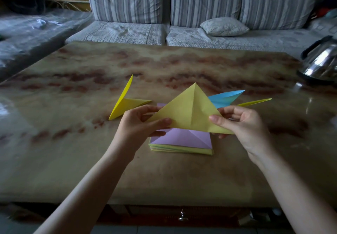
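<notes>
Two hands held one yellow paper triangle (189, 111) up over the tabletop (164, 175), apex pointing away from the person, w/ a crease running down its middle. On the triangle's left corner the left hand (140, 124) pinched: thumb on the near face, fingers behind, so that grip was closed on the paper. At the right corner the right hand (242, 124) did likewise, thumb in front, fingers curled behind, its grip also closed on the paper. Below the triangle a paper stack (182, 140) lay flat on the tabletop, lilac sheet on top, yellow and green edges under it. Further back lay 3 folded bits: a yellow folded piece (125, 104) to the left, a blue folded piece (226, 97) to the right, and a thin yellow piece (255, 102) just beside the blue one. At the far right edge stood a steel kettle (321, 64). Behind the tabletop ran a striped sofa (127, 2) w/ a pillow (224, 26).
</notes>
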The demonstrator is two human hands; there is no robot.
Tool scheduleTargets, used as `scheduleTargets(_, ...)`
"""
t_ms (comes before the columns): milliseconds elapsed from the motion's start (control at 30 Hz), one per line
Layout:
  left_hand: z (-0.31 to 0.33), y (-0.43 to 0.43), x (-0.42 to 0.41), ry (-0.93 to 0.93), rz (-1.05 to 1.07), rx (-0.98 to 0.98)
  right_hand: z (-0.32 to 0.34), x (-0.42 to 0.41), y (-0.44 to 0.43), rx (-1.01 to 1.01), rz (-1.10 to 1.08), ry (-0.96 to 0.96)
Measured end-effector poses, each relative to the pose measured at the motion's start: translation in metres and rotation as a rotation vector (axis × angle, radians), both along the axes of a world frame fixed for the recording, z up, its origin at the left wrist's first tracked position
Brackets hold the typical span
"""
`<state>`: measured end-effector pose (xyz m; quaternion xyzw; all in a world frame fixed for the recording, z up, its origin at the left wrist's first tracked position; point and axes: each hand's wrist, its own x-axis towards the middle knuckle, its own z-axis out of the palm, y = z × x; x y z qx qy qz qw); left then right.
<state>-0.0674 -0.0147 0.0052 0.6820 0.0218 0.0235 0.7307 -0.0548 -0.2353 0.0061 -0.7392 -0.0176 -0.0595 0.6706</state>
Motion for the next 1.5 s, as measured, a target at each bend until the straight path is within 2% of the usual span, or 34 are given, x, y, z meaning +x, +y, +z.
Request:
scheduleTargets(133, 0.001, -0.001, 0.001, -0.031, 0.051, -0.054, 0.003, -0.003, 0.003, 0.030, -0.005, 0.024)
scheduleTargets(267, -0.003, -0.005, 0.000, 0.019, 0.034, -0.290, 0.004, -0.007, 0.008, 0.100, -0.005, 0.029)
scheduleTargets(367, -0.010, -0.020, -0.008, 0.037, -0.033, -0.360, 0.002, -0.009, 0.015, 0.138, -0.021, 0.040)
scheduleTargets(667, -0.017, -0.031, -0.007, 0.016, 0.071, -0.324, 0.002, -0.015, 0.028, 0.172, 0.011, 0.042)
scheduleTargets(833, -0.015, -0.031, -0.009, 0.014, 0.087, -0.318, 0.006, -0.018, 0.030, 0.178, 0.080, 0.119)
scheduleTargets(1000, -0.013, -0.036, -0.013, -0.101, 0.094, -0.132, 0.009, -0.019, 0.028, 0.128, 0.218, 0.295)
scheduleTargets(1200, -0.014, -0.040, -0.017, -0.164, 0.097, 0.003, 0.012, -0.019, 0.026, 0.057, 0.236, 0.308)
scheduleTargets(1333, -0.016, -0.041, -0.019, -0.166, 0.110, -0.004, 0.008, -0.022, 0.032, 0.004, 0.250, 0.291)
scheduleTargets(1500, -0.013, -0.037, -0.016, -0.104, 0.074, -0.054, 0.007, -0.022, 0.031, 0.035, 0.268, 0.325)
